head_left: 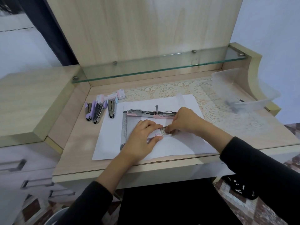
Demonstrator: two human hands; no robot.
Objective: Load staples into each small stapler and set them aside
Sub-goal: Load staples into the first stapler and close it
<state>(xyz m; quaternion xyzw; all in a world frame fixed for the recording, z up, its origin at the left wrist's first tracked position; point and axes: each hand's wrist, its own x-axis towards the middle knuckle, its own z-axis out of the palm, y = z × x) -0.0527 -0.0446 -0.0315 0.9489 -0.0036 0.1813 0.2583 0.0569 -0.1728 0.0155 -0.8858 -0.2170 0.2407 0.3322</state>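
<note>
Checking grips first. How's L hand (pixel 142 135)? —K

Its fingers are curled over the small staple box (pixel 155 134), thumb on near edge. It pinches the box and presses it down on the paper. —M

And R hand (pixel 185 122)? —K

Thumb + forefinger tips are closed tight on a grey staple strip (pixel 167 129) at the box's R end; other fingers tucked. Can't tell if the strip sits in an inner tray. —M

Where's the stapler? —K

Just beyond both hands lies the pink stapler (pixel 151 113), swung open flat on the paper, metal channel up. R knuckles are near its R end, contact unclear. Neither hand holds it. —M

Any others? —K

At L, off the paper on bare wood, are three staplers (pixel 97 113) side by side: two purple, one w/ pale blue. Behind them sit spare staple boxes (pixel 121 94), close together. —M

Surface and room? —K

Overlapping white paper sheets (pixel 113 140) lie on a light wood desk (pixel 76 143). A lace mat (pixel 211 95) runs under their far side and off to R. On the mat at R is a clear plastic tub (pixel 253 95), blurred. A glass shelf (pixel 154 69) spans the rear, w/ a wood back panel behind. At L are drawers (pixel 14 164) w/ metal handles, and patterned tile floor below. Dark sleeves on both arms. —M
</note>
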